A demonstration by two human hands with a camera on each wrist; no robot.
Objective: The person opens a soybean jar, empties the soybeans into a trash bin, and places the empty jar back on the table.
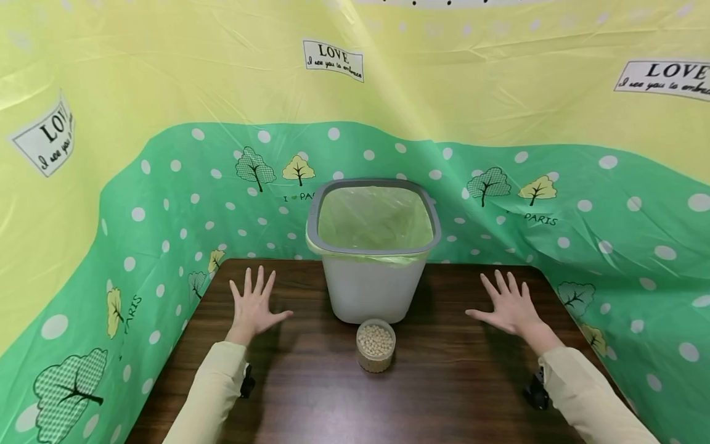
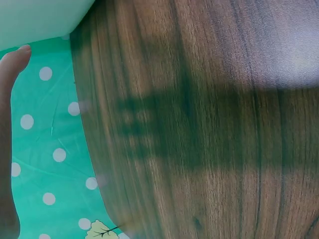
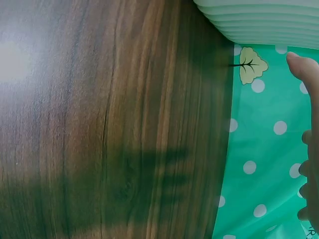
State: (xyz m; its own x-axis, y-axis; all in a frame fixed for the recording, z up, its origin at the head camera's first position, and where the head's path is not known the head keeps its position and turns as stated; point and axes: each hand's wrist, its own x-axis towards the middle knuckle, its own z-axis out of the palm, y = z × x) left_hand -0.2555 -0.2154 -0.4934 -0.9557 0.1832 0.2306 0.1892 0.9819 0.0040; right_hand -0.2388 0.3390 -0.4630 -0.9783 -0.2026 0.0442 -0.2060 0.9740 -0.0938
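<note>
Both hands are spread over the dark wooden table, fingers straight and apart, holding nothing. On the left side is the left hand (image 1: 254, 311), its thumb pointing inward; the left wrist view catches its thumb (image 2: 17, 59) at the edge. The right hand (image 1: 510, 310) mirrors it on the other side, and its thumb (image 3: 301, 69) shows in the right wrist view. Between them stands a light grey trash bin (image 1: 371, 287) with a darker grey rim and a pale green liner bag. Directly in front of the bin, a small round container (image 1: 375, 362) is filled with beige chickpea-like beads (image 1: 375, 340).
A brown wood-grain table (image 1: 355, 407) carries everything and throws back a glare. Behind it and at both sides hangs a yellow and green printed cloth (image 1: 249, 228). Dark wrist cameras (image 1: 537, 390) sit under the cream sleeves (image 1: 213, 382).
</note>
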